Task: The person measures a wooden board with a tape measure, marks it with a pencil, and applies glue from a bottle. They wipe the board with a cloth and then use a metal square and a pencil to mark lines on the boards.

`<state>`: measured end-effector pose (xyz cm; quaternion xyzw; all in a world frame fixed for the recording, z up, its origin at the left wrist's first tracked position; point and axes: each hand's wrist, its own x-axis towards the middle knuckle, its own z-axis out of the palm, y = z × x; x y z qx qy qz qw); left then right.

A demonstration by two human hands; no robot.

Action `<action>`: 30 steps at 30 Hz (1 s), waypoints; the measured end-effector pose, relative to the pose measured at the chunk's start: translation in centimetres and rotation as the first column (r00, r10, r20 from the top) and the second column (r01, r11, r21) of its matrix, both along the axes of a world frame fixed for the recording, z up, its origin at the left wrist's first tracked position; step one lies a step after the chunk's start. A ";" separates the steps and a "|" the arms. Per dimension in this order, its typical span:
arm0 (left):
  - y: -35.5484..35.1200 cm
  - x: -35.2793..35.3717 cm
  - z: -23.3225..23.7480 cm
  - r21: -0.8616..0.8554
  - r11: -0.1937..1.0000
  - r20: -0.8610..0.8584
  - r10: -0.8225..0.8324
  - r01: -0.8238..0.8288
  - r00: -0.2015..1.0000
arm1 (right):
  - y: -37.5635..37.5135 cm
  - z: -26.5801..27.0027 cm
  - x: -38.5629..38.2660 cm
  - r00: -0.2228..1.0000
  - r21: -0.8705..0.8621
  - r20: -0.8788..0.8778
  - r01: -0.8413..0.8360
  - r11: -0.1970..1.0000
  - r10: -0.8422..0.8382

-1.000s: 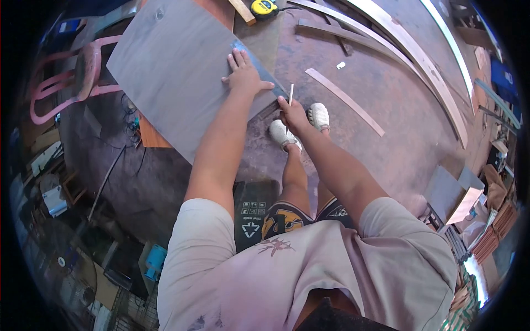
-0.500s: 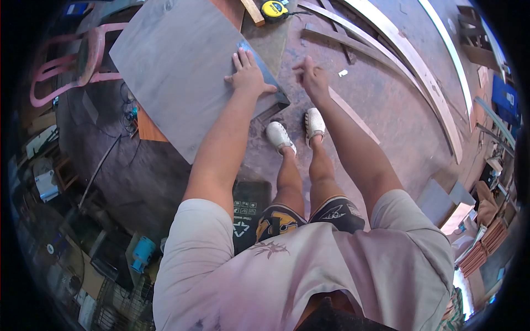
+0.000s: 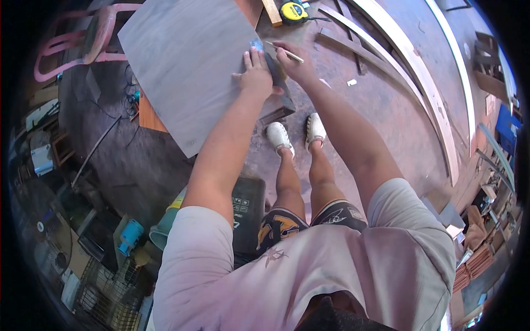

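A large grey wood-grain board lies in front of me, to the left. My left hand rests on its right edge with the fingers spread. Just past those fingertips a shiny bluish strip shows along the edge, partly covered by the hand. Closed round a slim pale pencil, my right hand is beside that edge, the pencil's point directed toward the board and the strip. Beyond both hands lie a yellow tape measure and a short wooden stick.
Long curved-looking wood strips lie on the floor to the right. A pink plastic chair stands at the far left. Near my left arm are a black case and a blue object. My white clogs are below the board's corner.
My right hand has moved in toward the board's edge, and the pencil now shows in it. My left hand stays on the board; the view has shifted slightly.
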<state>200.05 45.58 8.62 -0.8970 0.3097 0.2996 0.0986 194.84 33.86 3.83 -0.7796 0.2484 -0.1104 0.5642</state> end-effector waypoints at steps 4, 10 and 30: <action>0.3 0.1 -0.7 -0.051 0.999 -0.003 0.010 -0.010 1.000 | 0.3 0.5 0.8 1.000 -0.069 0.006 -0.022 0.997 0.022; 0.1 0.9 0.1 -0.095 0.994 0.029 0.060 -0.057 0.998 | 0.2 0.6 1.4 0.997 -0.134 -0.020 -0.074 0.988 0.071; 0.9 1.9 -1.1 -0.166 0.986 0.051 0.038 -0.029 0.998 | 1.2 1.1 0.4 0.992 -0.224 0.045 -0.107 0.969 0.119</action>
